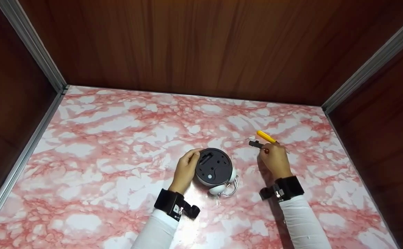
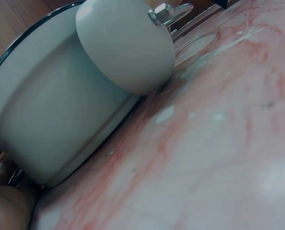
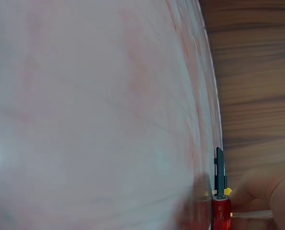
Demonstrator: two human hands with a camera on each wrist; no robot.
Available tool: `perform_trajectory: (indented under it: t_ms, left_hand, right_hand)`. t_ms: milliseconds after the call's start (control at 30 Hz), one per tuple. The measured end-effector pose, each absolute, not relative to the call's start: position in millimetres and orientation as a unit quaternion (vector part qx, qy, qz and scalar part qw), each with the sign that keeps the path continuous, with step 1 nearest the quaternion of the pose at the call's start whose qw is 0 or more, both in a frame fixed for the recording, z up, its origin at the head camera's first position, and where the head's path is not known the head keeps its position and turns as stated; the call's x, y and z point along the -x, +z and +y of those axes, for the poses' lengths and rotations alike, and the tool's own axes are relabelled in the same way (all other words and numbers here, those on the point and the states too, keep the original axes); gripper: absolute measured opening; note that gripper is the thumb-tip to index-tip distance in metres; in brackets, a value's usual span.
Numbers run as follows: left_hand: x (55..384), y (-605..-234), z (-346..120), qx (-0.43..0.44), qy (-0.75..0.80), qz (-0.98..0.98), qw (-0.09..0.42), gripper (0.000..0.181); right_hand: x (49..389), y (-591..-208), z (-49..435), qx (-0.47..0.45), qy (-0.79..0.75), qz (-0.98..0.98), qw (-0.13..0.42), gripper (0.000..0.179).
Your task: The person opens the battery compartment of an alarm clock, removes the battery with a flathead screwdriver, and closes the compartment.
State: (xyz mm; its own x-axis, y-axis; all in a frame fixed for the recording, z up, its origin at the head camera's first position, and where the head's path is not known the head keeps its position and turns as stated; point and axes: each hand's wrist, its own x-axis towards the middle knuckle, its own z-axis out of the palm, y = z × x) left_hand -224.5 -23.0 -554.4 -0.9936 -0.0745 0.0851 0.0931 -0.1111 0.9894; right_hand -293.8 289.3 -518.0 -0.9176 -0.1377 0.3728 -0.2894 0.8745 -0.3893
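Note:
A white twin-bell alarm clock [image 1: 214, 166] lies face down on the table, its black back turned up and an oblong slot in that back uncovered. My left hand [image 1: 184, 170] grips the clock's left side, thumb at the rim. In the left wrist view the clock's white side [image 2: 56, 105] and one bell [image 2: 128, 45] fill the upper left. Off to the right, my right hand [image 1: 275, 160] pinches a red battery [image 3: 222, 213] close to the tabletop. A slim black cover [image 1: 255, 144] lies by its fingertips, and a yellow-handled screwdriver [image 1: 266, 136] lies just beyond.
The table [image 1: 118, 145] has a red-and-white marbled top. Brown wood-grain panels [image 1: 187, 48] enclose it at the back and both sides, with metal strips along the corners. The clock's wire handle [image 1: 234, 188] and bells point toward the near right.

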Motion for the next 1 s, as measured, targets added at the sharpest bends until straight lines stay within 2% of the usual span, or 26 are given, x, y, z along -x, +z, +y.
perform_trajectory:
  t_ms: [667, 1000]
  left_hand:
    - [225, -556, -24, 0.017, -0.743, -0.667, 0.057, 0.032]
    - [225, -555, -24, 0.015, -0.738, -0.672, 0.064, 0.031]
  right_hand:
    - [294, -513, 291, -0.12, 0.234, -0.947, 0.185, 0.008]
    - [281, -497, 284, -0.103, 0.284, -0.941, 0.15, 0.017]
